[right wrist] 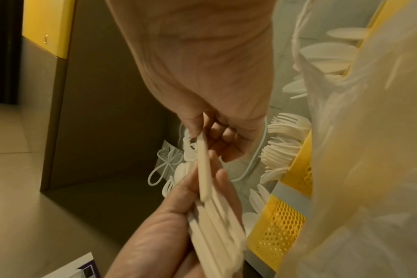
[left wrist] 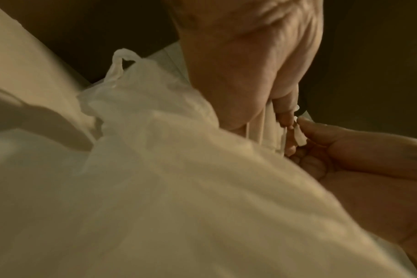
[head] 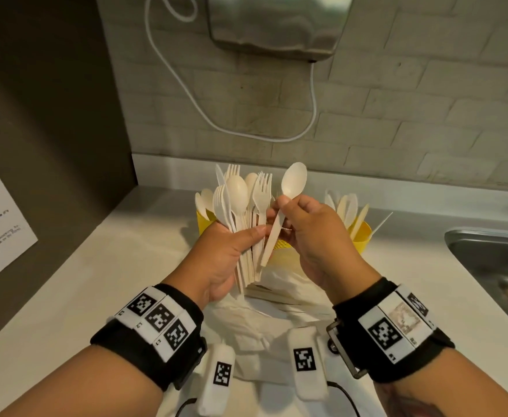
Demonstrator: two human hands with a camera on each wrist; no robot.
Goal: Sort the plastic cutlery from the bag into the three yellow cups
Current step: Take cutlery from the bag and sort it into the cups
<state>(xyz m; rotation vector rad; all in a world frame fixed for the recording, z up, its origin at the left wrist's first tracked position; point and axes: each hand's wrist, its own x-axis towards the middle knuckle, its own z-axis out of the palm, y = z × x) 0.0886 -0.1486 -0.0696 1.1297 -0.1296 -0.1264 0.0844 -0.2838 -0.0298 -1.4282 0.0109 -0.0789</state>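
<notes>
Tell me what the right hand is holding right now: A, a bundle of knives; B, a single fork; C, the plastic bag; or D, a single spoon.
D: in the head view the right hand pinches one spoon by its handle, bowl up, just beside the mixed bundle of cutlery gripped in the left hand.
</notes>
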